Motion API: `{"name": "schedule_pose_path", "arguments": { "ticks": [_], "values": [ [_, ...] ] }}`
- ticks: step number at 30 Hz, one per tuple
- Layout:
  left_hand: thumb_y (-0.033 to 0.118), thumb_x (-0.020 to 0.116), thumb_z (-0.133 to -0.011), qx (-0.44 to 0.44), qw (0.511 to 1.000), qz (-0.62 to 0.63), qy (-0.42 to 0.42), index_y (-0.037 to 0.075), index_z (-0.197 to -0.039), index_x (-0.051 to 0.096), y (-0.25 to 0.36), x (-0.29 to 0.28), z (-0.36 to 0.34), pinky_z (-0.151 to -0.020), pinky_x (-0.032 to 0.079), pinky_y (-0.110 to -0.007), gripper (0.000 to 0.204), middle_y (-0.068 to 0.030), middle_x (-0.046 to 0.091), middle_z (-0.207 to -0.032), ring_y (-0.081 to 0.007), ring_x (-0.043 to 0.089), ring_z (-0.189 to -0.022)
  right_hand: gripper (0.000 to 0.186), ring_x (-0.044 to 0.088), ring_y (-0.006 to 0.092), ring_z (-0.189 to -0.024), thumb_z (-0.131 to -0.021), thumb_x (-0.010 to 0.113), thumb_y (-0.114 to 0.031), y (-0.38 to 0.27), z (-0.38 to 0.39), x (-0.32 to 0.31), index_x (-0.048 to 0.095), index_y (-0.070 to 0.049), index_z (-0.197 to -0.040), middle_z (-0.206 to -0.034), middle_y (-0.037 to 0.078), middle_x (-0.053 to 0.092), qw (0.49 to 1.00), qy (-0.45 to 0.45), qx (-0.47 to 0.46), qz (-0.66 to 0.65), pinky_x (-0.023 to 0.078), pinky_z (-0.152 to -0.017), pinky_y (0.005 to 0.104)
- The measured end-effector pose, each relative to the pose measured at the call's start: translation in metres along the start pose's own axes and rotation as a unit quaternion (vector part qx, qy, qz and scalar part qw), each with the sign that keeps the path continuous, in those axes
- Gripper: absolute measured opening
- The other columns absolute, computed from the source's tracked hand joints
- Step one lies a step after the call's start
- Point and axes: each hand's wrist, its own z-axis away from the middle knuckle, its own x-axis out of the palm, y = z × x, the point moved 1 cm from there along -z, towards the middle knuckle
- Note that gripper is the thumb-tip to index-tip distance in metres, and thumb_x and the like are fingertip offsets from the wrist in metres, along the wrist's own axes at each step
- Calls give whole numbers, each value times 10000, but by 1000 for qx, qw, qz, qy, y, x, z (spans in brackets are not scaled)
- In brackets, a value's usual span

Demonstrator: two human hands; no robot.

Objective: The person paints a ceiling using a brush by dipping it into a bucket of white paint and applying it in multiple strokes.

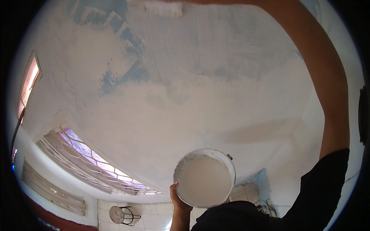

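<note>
Wall, beyond bucket: left hand curled round bucket's rim, thumb over; right hand out of frame, grip can't be told; white applicator head above bucket. Looks mostly coated; blue patches up-left of bucket seem left to cover.

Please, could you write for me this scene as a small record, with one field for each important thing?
Left hand: holds the bucket, thumb at the rim
Contents: off-white liquid
Right arm: raised, bent across the top; hand out of view
Top edge: whitish applicator, partly cut off
Wall: whitish coat, blue patches
Lower left: window grille; round-seated stool on tiled floor
</note>
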Motion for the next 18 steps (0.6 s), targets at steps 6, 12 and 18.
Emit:
{"name": "schedule_pose_path", "arguments": {
  "ticks": [6, 12, 18],
  "values": [
    [446, 337, -805, 5, 1000, 0, 15, 4, -1202, 472, 0, -1, 1, -819, 458, -395, 609, -148, 537, -1133, -272, 532, -1017, 221, 516, 167, -567, -757, 624, -230, -37, 18, 51, 560, -59, -631, -577, 35, 518, 971, 102, -99, 190, 430, -558, 281],
    [443, 343, -797, -9, 1000, -5, -3, 5, -1200, 470, 2, 9, 0, -833, 451, -389, 609, -151, 544, -1132, -273, 533, -1027, 142, 517, 131, -656, -681, 637, -157, -133, 80, 90, 598, -38, -747, -685, -6, 522, 979, -149, -97, 98, 453, -532, 245],
    [452, 353, -794, 2, 997, -72, -21, 3, -1214, 460, 2, 13, -3, -838, 451, -391, 624, -158, 542, -1136, -279, 534, -1030, 123, 552, 160, -621, -696, 642, -108, -122, 101, 72, 641, -79, -815, -664, 21, 530, 960, -97, 41, -259, 473, -515, 282]
  ]
}}
